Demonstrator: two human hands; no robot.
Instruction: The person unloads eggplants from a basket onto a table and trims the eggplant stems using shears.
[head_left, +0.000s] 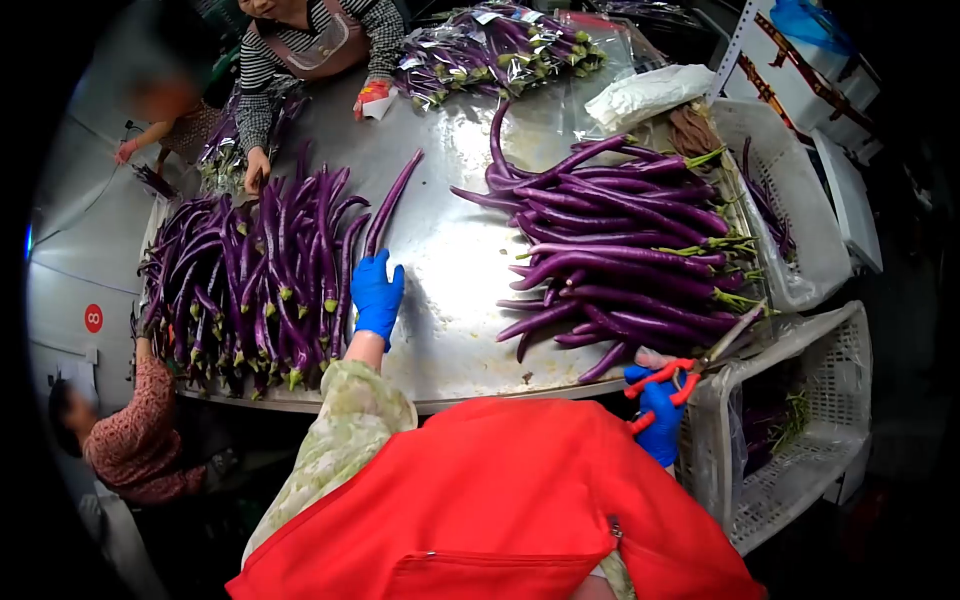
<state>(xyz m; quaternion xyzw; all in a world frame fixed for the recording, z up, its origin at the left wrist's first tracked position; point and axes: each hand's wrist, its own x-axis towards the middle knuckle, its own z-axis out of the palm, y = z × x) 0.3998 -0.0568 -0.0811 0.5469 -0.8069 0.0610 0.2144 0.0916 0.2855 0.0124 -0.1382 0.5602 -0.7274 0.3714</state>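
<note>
The blue-gloved left hand (378,295) covered the near end of a long, slender purple eggplant (394,203) left of centre on the shiny metal tabletop (455,335) — how tightly it gripped could not be told. At the near right corner, the blue-gloved right hand (660,422) was curled around red-handled metal scissors (682,378).

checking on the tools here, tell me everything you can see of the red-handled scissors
The scissors have bright red, looped, plastic-looking handles and slim greyish blades that look like metal. The right grip, in a blue glove, holds them by the handles near the table's near right corner. The blades slant up and right in the picture, close to the stem ends of the right-hand eggplants. Whether the blades are parted or touch anything is unclear.
</note>
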